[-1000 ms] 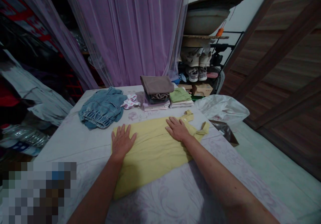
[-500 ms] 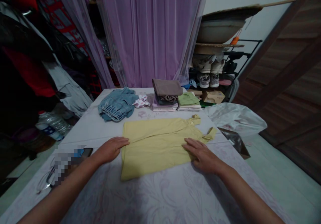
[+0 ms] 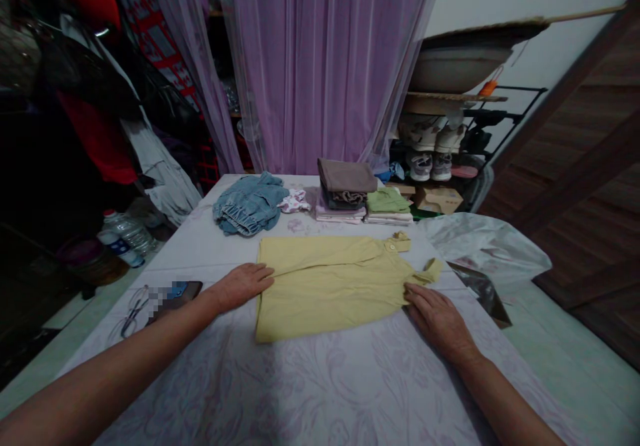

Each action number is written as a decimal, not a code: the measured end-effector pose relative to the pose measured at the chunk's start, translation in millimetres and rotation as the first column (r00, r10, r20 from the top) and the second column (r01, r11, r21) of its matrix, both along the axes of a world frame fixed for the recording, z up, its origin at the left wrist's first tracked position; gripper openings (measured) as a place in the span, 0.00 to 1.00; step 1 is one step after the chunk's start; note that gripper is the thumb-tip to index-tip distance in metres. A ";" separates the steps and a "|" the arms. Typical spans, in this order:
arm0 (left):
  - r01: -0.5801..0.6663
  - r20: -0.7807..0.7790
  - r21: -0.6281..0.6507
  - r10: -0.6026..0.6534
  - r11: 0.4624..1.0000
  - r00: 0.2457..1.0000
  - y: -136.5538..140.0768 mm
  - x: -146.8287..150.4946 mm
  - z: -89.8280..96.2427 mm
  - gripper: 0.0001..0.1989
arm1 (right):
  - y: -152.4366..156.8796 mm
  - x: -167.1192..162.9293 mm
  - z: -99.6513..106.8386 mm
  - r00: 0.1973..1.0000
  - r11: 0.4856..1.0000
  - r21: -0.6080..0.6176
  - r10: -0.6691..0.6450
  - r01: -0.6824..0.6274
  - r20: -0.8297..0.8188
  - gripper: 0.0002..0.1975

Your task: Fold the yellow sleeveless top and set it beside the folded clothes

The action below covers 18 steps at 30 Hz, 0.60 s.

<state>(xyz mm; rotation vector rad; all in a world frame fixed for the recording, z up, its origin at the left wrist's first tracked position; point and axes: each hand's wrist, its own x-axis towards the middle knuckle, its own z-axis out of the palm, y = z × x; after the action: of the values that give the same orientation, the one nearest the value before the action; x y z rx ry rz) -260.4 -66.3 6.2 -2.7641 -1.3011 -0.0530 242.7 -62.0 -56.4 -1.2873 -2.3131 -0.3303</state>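
Observation:
A yellow garment with shoulder straps and a button (image 3: pixel 330 286) lies folded flat across the table, its straps pointing right. My left hand (image 3: pixel 246 285) rests at the garment's left edge, fingers stretched out and fingertips on the cloth. At the lower right edge, just below the straps, is my right hand (image 3: pixel 440 319). Its fingers are extended with the tips touching the cloth, and its thumb is mostly hidden. Small creases run along the middle of the garment.
Behind the garment are a crumpled denim piece (image 3: pixel 250 205), a small printed cloth (image 3: pixel 295 201), a folded stack topped with brown cloth (image 3: pixel 349 176) and a stack with green cloth (image 3: pixel 389 201). Glasses (image 3: pixel 131 313) and a phone (image 3: pixel 187 294) lie left. A plastic bag (image 3: pixel 490 246) is beyond the right edge.
My right hand has slid right along the garment, from its lower middle to the edge near the straps. My left hand stays at the left edge. The camera view has shifted slightly.

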 end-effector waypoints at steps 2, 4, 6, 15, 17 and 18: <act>-0.032 0.133 -0.061 0.040 0.998 0.990 0.7 3.0 -6.4 0.14 | 6.1 -2.3 4.8 0.993 0.999 -0.018 -0.047 0.045 -0.107 0.15; -0.144 0.337 -0.161 0.192 0.976 0.922 1.3 8.9 -10.6 0.14 | 13.7 -7.7 15.4 0.969 0.993 -0.046 -0.113 0.106 -0.219 0.16; -0.241 0.517 -0.313 0.378 0.918 0.768 2.7 17.8 -9.8 0.15 | 21.6 -14.1 30.9 0.931 0.982 -0.079 -0.188 0.171 -0.312 0.17; -0.132 0.811 -0.547 0.563 0.826 0.159 6.7 59.3 66.4 0.13 | 42.9 -22.2 139.7 0.770 0.935 -0.025 -0.307 0.355 -0.559 0.15; -0.072 0.790 -0.606 0.610 0.792 0.061 8.1 59.2 80.0 0.15 | 52.1 -23.9 171.1 0.754 0.919 0.028 -0.304 0.393 -0.582 0.16; -0.062 0.777 -0.627 0.629 0.777 0.021 10.1 57.4 82.4 0.16 | 59.8 -26.1 185.2 0.748 0.907 0.051 -0.312 0.418 -0.585 0.16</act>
<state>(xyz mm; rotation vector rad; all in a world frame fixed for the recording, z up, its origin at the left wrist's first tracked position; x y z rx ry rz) -203.0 -56.2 88.6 -2.2815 -2.4855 -2.2465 216.6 -2.3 128.8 -1.4993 -1.4899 -0.2310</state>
